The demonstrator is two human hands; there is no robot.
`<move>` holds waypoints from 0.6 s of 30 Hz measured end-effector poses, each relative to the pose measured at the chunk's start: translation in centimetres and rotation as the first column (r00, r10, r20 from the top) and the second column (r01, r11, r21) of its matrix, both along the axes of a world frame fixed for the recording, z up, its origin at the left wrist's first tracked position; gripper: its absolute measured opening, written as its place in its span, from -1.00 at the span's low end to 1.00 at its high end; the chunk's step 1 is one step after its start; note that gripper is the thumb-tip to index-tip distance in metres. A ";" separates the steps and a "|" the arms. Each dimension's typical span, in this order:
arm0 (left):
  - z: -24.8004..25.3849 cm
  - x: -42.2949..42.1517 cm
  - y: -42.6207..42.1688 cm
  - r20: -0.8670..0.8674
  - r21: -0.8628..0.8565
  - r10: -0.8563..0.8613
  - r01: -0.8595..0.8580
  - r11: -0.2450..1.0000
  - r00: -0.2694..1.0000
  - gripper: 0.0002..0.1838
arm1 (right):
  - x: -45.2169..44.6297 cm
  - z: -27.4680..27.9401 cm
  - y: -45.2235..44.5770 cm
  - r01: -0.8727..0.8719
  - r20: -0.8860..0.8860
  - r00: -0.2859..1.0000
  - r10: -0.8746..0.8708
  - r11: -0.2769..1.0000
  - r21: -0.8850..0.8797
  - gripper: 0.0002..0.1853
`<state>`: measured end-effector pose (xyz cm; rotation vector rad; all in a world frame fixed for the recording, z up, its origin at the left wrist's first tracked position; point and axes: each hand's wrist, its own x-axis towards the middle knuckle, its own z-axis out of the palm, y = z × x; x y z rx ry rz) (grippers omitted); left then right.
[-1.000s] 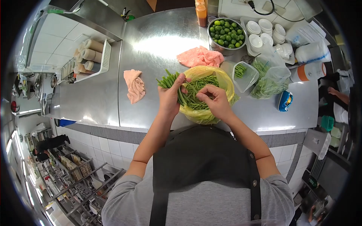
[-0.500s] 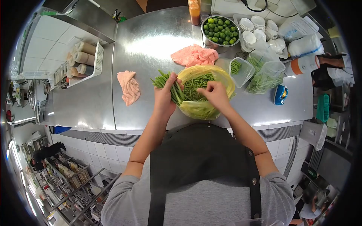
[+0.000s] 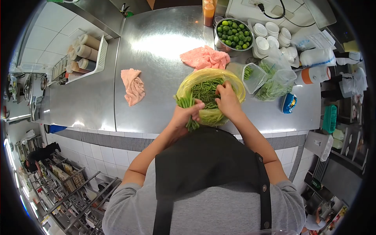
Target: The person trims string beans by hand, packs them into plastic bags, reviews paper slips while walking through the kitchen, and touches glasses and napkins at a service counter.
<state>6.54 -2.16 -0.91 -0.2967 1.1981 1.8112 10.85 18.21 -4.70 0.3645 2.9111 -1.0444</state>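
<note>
My left hand is wrapped around a bunch of green beans, held at the near left edge of the bowl with the stalks sticking out above and below the fist. The bowl is lined with a yellow plastic bag and holds a heap of loose thin green beans. My right hand reaches over the bowl's right side, its fingertips drawn together at the heap. What they pinch, if anything, is too small to make out.
A pink cloth lies behind the bowl, a paler cloth to the left. On the right are a clear container, a bag of greens and a blue packet. Limes and stacked white dishes stand behind.
My left hand has come nearer my body with the bunch, which now points more upright. My right hand has shifted slightly right, its fingers now down at the heap.
</note>
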 end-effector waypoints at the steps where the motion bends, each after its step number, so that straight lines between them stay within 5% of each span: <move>1: 0.1 -0.5 0.1 -0.039 0.004 0.076 -0.076 0.997 0.996 -0.79 | 0.1 0.0 -0.2 -0.027 0.018 0.999 0.026 0.999 0.045 -0.78; 6: 0.8 -2.3 1.6 -0.085 0.011 0.296 -0.296 0.955 0.951 -0.79 | 0.1 -0.9 0.1 -0.088 -0.024 0.995 0.093 0.984 0.153 -0.90; 7: 0.4 -2.6 1.7 -0.086 0.011 0.298 -0.298 0.954 0.951 -0.79 | 0.1 -0.5 0.4 -0.068 -0.087 0.994 0.071 0.997 0.044 -0.90; 9: 0.0 -3.0 2.1 -0.435 -0.153 0.074 -0.155 0.976 0.897 -0.79 | -0.3 1.0 0.7 -0.056 -0.146 0.988 0.046 0.996 -0.068 -0.91; 12: 0.7 -3.0 3.3 -0.533 -0.138 -0.039 -0.042 0.990 0.845 -0.83 | -0.8 3.5 1.0 0.033 -0.114 0.986 -0.118 0.822 -0.568 -0.94; 13: 0.9 -3.0 3.4 -0.533 -0.137 -0.041 -0.038 0.990 0.845 -0.83 | -0.9 3.9 1.1 0.036 -0.114 0.986 -0.122 0.823 -0.567 -0.94; 15: 1.3 -3.2 3.9 -0.592 -0.124 -0.127 0.066 0.990 0.796 -0.78 | -1.3 4.8 1.3 0.066 -0.050 0.983 -0.174 0.603 -0.795 -0.90; 18: 1.5 -3.6 4.3 -0.563 -0.228 -0.184 0.063 0.972 0.806 -0.78 | -1.7 5.1 1.2 0.074 -0.058 0.980 -0.191 0.614 -0.786 -0.93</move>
